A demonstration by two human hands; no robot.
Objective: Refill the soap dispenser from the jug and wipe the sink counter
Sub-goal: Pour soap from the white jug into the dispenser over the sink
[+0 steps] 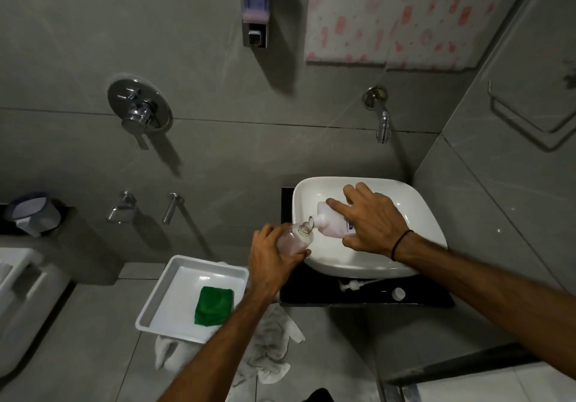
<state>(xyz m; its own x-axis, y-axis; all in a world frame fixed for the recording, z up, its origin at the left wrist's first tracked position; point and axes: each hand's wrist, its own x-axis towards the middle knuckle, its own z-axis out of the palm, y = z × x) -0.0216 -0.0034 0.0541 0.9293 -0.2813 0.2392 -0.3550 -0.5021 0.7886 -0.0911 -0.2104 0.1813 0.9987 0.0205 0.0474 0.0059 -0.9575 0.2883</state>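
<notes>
My left hand grips a clear soap dispenser bottle with pinkish liquid in it, held at the left rim of the white basin. Over the basin my right hand holds a white refill jug tipped to the left, its spout right at the bottle's open neck. The dispenser's pump head and a small white cap lie on the black counter in front of the basin. A folded green cloth rests in a white tray to the left.
A wall spout juts out above the basin. A wall-mounted dispenser hangs higher up. A crumpled white towel lies on the floor below the tray. Shower valve and taps sit on the left wall; a toilet is far left.
</notes>
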